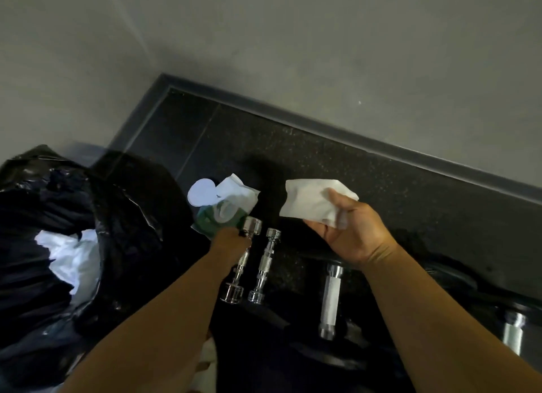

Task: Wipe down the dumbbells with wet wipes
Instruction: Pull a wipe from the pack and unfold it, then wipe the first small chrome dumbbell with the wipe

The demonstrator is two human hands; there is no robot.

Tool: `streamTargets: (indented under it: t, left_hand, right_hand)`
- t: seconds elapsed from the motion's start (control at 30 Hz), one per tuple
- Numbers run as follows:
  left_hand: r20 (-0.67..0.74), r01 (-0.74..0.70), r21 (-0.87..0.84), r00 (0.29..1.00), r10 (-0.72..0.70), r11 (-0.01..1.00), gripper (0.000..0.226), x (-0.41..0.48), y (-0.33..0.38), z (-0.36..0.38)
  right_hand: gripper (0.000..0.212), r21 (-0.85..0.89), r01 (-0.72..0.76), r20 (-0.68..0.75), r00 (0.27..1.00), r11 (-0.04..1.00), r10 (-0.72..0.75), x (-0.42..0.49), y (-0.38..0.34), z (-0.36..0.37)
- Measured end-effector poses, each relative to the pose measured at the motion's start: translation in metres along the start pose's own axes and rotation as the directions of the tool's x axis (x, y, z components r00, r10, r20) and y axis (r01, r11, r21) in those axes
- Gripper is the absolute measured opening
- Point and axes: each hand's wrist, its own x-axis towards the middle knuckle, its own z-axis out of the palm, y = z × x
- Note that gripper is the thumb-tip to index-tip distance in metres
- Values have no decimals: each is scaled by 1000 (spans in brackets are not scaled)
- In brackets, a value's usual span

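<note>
Chrome dumbbells (265,265) lie side by side on the floor (381,187), near its far corner. Your right hand (352,234) pinches a fresh wipe (311,200), and your left hand (227,241) rests on the leftmost dumbbell (243,259), grip hidden. Crumpled wipes (70,254) in the bin bag (44,187) suggest some wiping is done; this dumbbell looks still to do

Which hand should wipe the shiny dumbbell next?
The right hand, probably. It already holds a wipe, spread out and ready. The left hand has no wipe; it touches the left dumbbell, so it seems better for steadying it.
</note>
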Motion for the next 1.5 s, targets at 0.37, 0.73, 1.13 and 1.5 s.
streamTargets:
  t: [0.37,0.73,1.13,1.5]
  left_hand:
    - [39,162,287,983,-180,944,17,48,-52,35]
    - [25,78,367,995,-94,927,18,31,-65,41]
    - [7,-97,-127,995,99,987,25,-90,16,6]
    - [38,-341,-335,926,375,878,23,-273,89,-5]
  right_hand:
    - [39,-21,-7,-3,1000,1000,7,31,6,-10]
    - [31,-34,11,-86,996,999,-14,21,18,-23]
    - [8,-171,109,-242,959,979,-149,-88,7,-1]
    - [12,-412,245,-189,919,877,-346,-225,-20,49]
